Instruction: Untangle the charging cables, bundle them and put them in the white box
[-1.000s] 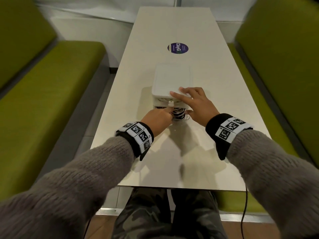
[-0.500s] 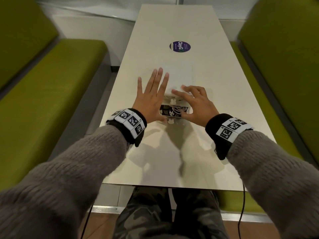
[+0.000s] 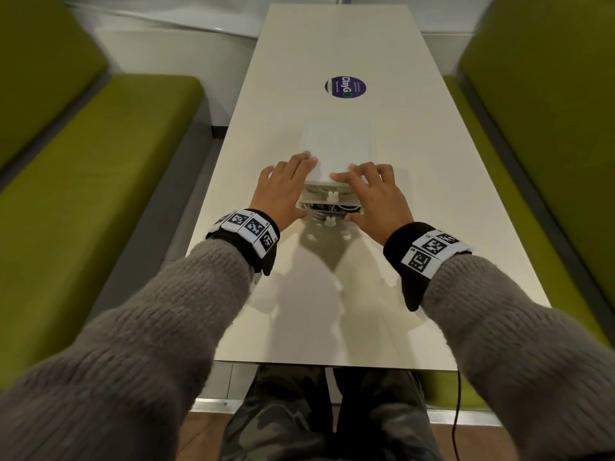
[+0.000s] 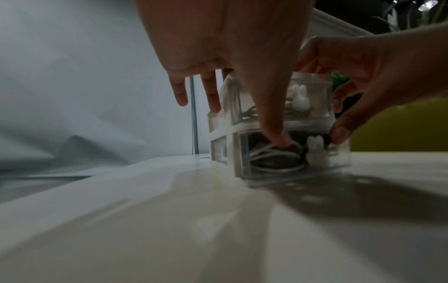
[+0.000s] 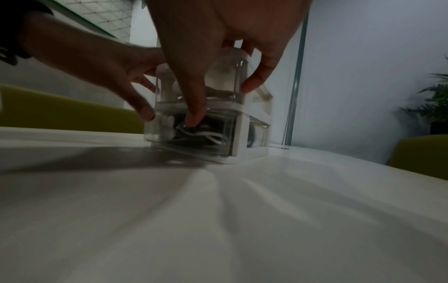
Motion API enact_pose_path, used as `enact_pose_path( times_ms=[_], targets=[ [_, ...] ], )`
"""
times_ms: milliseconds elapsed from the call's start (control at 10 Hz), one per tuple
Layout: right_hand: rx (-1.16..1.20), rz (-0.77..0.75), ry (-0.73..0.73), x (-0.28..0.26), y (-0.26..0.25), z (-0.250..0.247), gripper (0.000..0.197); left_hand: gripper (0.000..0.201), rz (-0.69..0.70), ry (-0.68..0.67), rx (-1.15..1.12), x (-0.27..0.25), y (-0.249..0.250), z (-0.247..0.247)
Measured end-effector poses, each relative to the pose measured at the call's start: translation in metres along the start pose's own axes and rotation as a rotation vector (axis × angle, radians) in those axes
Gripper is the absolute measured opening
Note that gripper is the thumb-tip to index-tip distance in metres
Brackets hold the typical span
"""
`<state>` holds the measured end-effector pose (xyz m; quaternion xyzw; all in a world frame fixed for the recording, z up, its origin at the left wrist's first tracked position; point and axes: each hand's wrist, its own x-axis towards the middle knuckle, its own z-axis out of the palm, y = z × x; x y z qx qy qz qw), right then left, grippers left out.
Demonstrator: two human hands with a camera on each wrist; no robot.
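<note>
The white box [image 3: 337, 148] with two clear drawers stands mid-table. Coiled white and dark charging cables [image 4: 274, 159] lie inside its lower drawer [image 3: 329, 216], which sticks out slightly and carries a bunny knob [image 4: 316, 151]. My left hand [image 3: 283, 191] lies with straight fingers along the box's top left edge, and its thumb [image 4: 276, 137] presses the lower drawer front. My right hand [image 3: 372, 197] arches over the top right of the box [image 5: 242, 118], with its thumb [image 5: 194, 118] on the same drawer front above the cables [image 5: 201, 134].
A long white table [image 3: 332, 311] runs away from me, with a round purple sticker [image 3: 345, 89] beyond the box. Green benches [image 3: 83, 181] flank it on both sides. The table's near edge is close to my lap.
My left hand left the drawer opening, spread flat beside the box, then settled on its left edge with the thumb on the drawer. The lower drawer has slid further in.
</note>
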<state>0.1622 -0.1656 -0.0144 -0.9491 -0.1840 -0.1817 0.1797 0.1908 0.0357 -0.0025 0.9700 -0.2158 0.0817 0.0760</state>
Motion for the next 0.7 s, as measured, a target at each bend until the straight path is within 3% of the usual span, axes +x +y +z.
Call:
enact_pose_path(
  times_ms=[100, 200, 400, 500, 700],
  targets=[
    [-0.019, -0.017, 0.086, 0.003, -0.003, 0.004, 0.07, 0.076, -0.002, 0.088, -0.028, 0.002, 0.002, 0.005],
    [-0.015, -0.03, 0.157, 0.006, -0.004, 0.007, 0.064, 0.07, 0.009, 0.194, 0.01, 0.001, 0.002, 0.013],
    [0.007, -0.001, 0.147, 0.01, -0.003, 0.009, 0.061, 0.08, 0.004, 0.24, -0.006, 0.006, 0.013, 0.015],
    [-0.013, 0.058, 0.122, 0.013, -0.003, 0.011, 0.062, 0.078, -0.058, 0.136, -0.039, 0.006, 0.021, 0.007],
    [0.095, 0.105, -0.074, 0.002, -0.004, -0.011, 0.068, 0.076, -0.106, -0.016, -0.123, 0.0, 0.015, -0.01]
  ],
)
